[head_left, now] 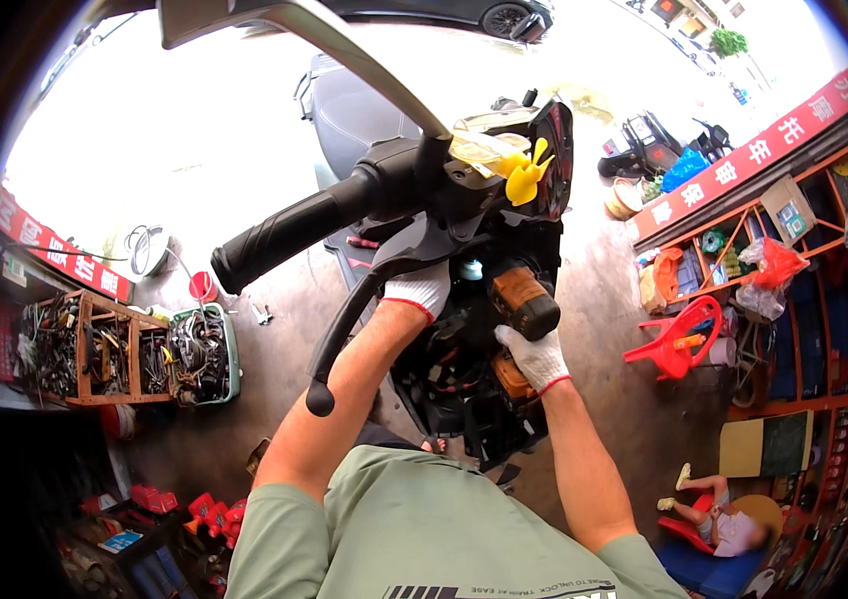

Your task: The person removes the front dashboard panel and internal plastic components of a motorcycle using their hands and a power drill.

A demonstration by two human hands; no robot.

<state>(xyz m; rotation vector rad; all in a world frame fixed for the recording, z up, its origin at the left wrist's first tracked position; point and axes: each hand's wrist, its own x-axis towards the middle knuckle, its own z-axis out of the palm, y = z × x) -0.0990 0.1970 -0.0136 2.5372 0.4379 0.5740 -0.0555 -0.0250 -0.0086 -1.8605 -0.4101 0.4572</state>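
A scooter (359,110) stands before me, its dark front inner parts (434,374) exposed. My right hand (536,357), in a white knit glove, is closed around the handle of an orange-and-black cordless drill (519,295). The drill points into the scooter's front, and a small bright light (471,268) shows near its tip. My left hand (422,288), also gloved, reaches in behind the brake lever (344,324); its fingers are hidden there. Above that forearm extends the black handlebar grip (294,222). A yellow propeller ornament (529,175) sits by the mirror stem (364,60).
Wooden bins of tools (109,349) and a green-rimmed tub of metal parts (202,349) stand left. At right are a red plastic chair (678,339) and shelving (823,230). A person (733,529) reclines at the lower right. A dark car (424,10) is outside.
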